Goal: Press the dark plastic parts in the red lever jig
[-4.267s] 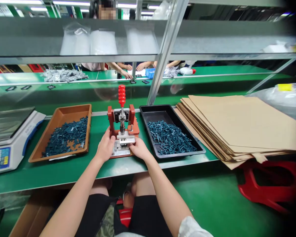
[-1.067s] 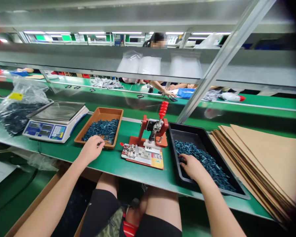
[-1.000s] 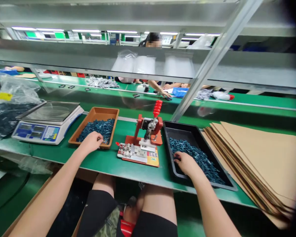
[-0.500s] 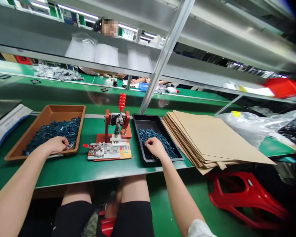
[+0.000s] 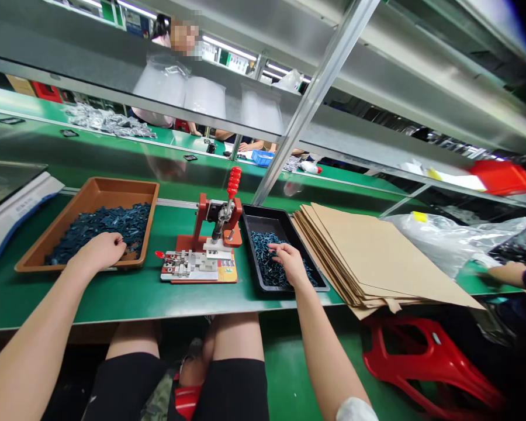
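Note:
My left hand (image 5: 100, 252) is over the near right corner of a brown tray (image 5: 24, 262), its fingertips pinched together; whatever they hold is too small to make out. Inside that tray lies a heap of flat dark-blue plastic pieces (image 5: 105, 225). My right hand (image 5: 291, 263) hovers above a black tray (image 5: 263, 217), its fingers loosely apart and no held piece showing. Small thin dark-blue parts (image 5: 265, 248) cover the bottom of the black tray. Between the trays stands a toggle press (image 5: 219, 219) with a red handle (image 5: 234, 181) pointing up and a metal fixture (image 5: 188, 263) at its base.
Stacked brown cardboard sheets (image 5: 368, 251) lie right of the black tray. Beyond them are clear plastic bags (image 5: 447, 240) and another person's hand (image 5: 506, 272). A metal post (image 5: 307, 99) and a shelf rise behind the press. A red stool (image 5: 421, 356) stands below at right.
My right hand has lifted slightly and its fingers have spread from a pinch. The left hand remains pinched near the tray's corner. The whole view has shifted a little.

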`<state>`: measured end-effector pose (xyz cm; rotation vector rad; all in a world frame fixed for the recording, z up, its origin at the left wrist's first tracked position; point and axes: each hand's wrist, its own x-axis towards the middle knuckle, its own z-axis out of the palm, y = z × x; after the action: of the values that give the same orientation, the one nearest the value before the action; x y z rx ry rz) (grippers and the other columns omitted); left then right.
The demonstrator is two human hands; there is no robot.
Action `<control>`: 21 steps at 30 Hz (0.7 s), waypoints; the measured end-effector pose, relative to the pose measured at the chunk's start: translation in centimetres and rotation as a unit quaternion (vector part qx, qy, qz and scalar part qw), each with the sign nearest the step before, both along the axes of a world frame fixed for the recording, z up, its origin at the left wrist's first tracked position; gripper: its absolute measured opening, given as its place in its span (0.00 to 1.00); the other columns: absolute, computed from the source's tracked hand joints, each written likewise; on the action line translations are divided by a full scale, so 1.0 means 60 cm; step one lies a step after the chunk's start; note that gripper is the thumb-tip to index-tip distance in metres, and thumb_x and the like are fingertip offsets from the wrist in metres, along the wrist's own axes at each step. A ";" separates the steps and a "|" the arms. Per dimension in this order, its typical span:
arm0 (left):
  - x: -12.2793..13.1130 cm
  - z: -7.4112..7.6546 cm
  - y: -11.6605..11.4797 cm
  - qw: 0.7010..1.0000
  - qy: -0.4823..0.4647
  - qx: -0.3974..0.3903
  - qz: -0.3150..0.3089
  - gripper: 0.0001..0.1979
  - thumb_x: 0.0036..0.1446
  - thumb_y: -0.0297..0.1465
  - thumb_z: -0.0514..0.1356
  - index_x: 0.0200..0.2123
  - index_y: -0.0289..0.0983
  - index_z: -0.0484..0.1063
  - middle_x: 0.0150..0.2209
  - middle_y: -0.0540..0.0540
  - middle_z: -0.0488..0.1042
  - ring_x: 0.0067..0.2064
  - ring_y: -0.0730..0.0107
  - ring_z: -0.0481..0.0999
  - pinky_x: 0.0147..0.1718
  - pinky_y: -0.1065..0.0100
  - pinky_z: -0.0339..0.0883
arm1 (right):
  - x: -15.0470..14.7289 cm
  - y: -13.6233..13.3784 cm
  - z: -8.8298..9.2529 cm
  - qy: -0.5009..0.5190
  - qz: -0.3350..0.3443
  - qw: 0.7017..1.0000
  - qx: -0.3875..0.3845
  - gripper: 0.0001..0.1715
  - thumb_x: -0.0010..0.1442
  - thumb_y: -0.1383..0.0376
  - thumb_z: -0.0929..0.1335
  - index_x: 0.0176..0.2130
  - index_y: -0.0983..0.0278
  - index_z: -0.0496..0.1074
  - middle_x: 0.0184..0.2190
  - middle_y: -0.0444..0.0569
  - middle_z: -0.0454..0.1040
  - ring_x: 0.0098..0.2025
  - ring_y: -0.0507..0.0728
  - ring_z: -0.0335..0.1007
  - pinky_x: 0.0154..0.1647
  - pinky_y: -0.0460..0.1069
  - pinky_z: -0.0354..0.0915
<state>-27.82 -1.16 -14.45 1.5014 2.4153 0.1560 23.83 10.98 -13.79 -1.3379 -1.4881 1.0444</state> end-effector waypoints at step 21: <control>0.025 0.020 -0.041 0.982 -0.067 0.166 0.053 0.12 0.64 0.36 0.50 0.39 0.38 0.71 0.37 0.44 0.81 0.39 0.66 0.80 0.40 0.68 0.69 | -0.198 -0.157 -0.073 0.136 0.144 0.979 0.045 0.19 0.61 0.48 0.70 0.38 0.61 0.75 0.26 0.48 0.77 0.27 0.56 0.73 0.28 0.50 0.69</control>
<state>-26.30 -3.65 -13.26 1.4339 2.4484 0.6899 11.97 1.55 -18.17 -0.8910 -1.5268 1.2715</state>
